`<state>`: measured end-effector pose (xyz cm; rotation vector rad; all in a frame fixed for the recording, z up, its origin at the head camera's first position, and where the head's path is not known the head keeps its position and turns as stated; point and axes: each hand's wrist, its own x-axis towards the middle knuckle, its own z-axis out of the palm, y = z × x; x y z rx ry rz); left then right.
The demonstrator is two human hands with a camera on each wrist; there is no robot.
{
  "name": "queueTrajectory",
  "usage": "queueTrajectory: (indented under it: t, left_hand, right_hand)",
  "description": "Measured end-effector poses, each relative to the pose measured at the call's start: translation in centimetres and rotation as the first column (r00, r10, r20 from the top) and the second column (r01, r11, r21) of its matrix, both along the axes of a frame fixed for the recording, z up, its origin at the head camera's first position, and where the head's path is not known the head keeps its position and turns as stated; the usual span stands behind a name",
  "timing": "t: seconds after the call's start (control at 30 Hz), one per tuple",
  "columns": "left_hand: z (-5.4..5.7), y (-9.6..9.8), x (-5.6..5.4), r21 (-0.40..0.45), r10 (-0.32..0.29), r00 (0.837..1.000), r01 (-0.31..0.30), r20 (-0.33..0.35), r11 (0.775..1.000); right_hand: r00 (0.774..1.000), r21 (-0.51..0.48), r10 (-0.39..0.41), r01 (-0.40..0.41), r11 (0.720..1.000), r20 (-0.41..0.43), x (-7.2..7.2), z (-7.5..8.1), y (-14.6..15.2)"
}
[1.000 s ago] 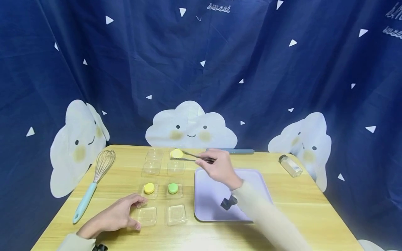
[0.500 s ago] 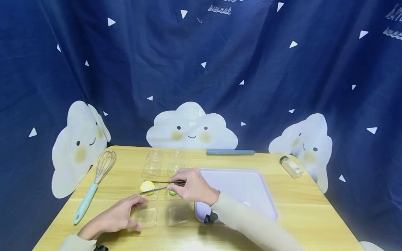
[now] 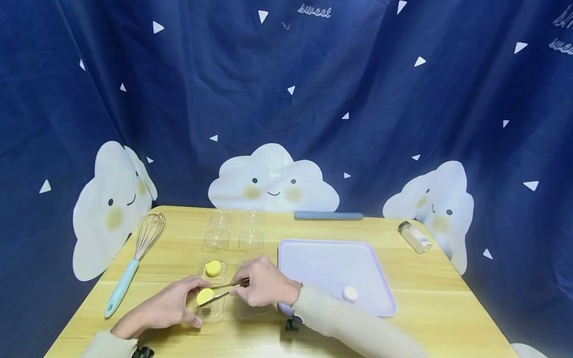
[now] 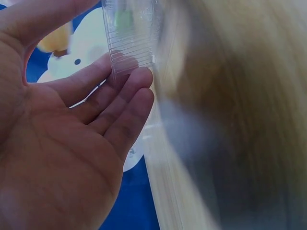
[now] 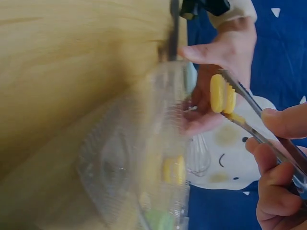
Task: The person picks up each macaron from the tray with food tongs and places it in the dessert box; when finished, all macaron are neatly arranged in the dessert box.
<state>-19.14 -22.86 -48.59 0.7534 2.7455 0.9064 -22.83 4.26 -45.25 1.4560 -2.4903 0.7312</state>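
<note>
My right hand (image 3: 266, 282) grips metal tongs (image 5: 247, 127), whose tips pinch a yellow macaron (image 5: 222, 94). In the head view, this macaron overlaps the front-left part of a clear plastic box (image 3: 216, 312), close to my left hand (image 3: 167, 303). The left hand's fingers (image 4: 136, 103) lie relaxed at the ridged side of the box, thumb spread apart from them. A second yellow macaron (image 3: 213, 268) sits in the cup behind. A green macaron (image 5: 159, 219) shows in the box in the right wrist view; in the head view my right hand hides it.
A lilac tray (image 3: 313, 261) bearing one pale macaron (image 3: 350, 294) lies right of the box. The domed clear lid (image 3: 250, 238) extends behind the box. A whisk (image 3: 130, 271) lies at left, a blue-grey bar (image 3: 329, 216) at the back edge, a glass jar (image 3: 415, 237) at back right.
My right hand has carried the yellow macaron in the tongs from above the back lid, leftward and forward, to the front-left part of the box. My left hand has stayed in place.
</note>
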Motion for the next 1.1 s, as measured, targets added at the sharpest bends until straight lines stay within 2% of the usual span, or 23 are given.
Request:
queueTrajectory:
  t: [0.13,0.27,0.5,0.67,0.87,1.1]
  left_hand:
    - [0.1,0.0,0.0,0.010,-0.019,1.000,0.019,-0.009,1.000]
    - [0.3,0.1,0.0,0.006,-0.026,1.000,0.026,-0.013,1.000]
    - [0.2,0.2,-0.1,0.014,-0.015,1.000,0.015,0.014,1.000]
    - [0.2,0.1,0.0,0.017,-0.015,1.000,0.015,0.015,1.000]
    - [0.1,0.1,0.0,0.015,-0.016,1.000,0.016,0.005,1.000]
    - [0.1,0.1,0.0,-0.003,0.002,1.000,-0.002,0.005,1.000]
  right_hand:
    - [0.999,0.028,0.019,-0.018,0.999,-0.041,0.1,-0.7,-0.3]
    - [0.997,0.080,-0.004,0.011,0.997,-0.083,0.2,-1.1,-0.5]
    - [0.996,0.117,-0.018,0.028,0.993,-0.086,0.0,-1.8,-0.8]
    - [0.992,0.135,-0.009,0.026,0.990,-0.123,-0.1,-2.3,-1.1]
    - [0.993,0.152,-0.010,0.027,0.988,-0.114,-0.1,-2.2,-1.1]
    - [0.993,0.219,-0.034,0.057,0.974,-0.109,0.1,-1.7,-1.1]
